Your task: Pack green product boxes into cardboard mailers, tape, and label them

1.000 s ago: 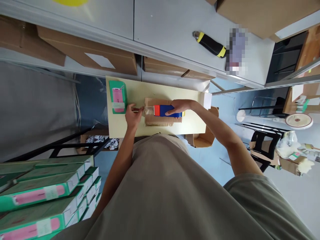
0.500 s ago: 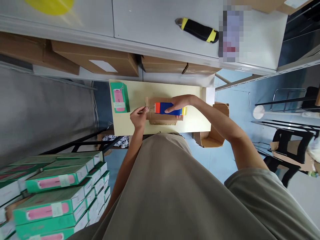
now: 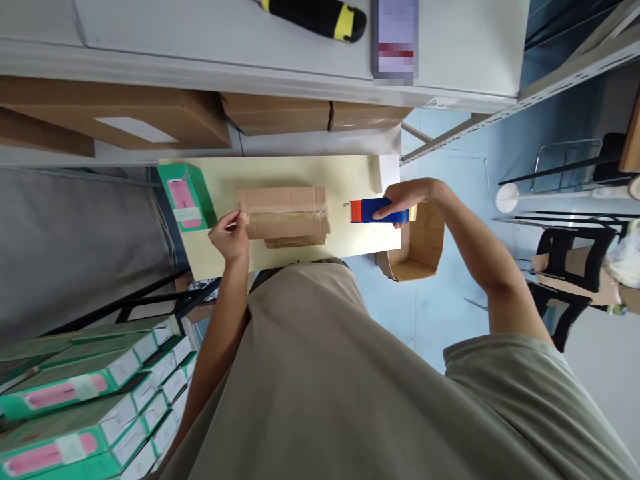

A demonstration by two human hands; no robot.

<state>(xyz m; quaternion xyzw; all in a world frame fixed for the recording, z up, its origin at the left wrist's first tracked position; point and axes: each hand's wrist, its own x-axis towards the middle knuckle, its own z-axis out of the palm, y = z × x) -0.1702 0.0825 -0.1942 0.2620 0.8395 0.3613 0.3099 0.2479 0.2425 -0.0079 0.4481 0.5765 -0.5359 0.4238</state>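
Pale-yellow rectangular bench (image 3: 350, 175): long edges running left to right, the near one just in front of the person.
Open brown cardboard box (image 3: 424, 237): off the bench, beside its right edge and lower than its top.
Rectangular brown cardboard carton (image 3: 283, 200): lies left of the bench's middle, nearer the near edge, with a glossy tape strip (image 3: 287, 223) along its length.
Green box with a pink bottle printed on it (image 3: 187, 193): at the bench's far left corner.
Blue and orange-red tape dispenser (image 3: 373, 208): at the bench's right edge, orange end towards the carton, well apart from it.
Right hand (image 3: 400, 200): grip wrapped round the dispenser.
Left hand (image 3: 230, 237): grip pinching the carton's left end, thumb and fingertips together.
Small white box (image 3: 387, 173): at the bench's far right corner.
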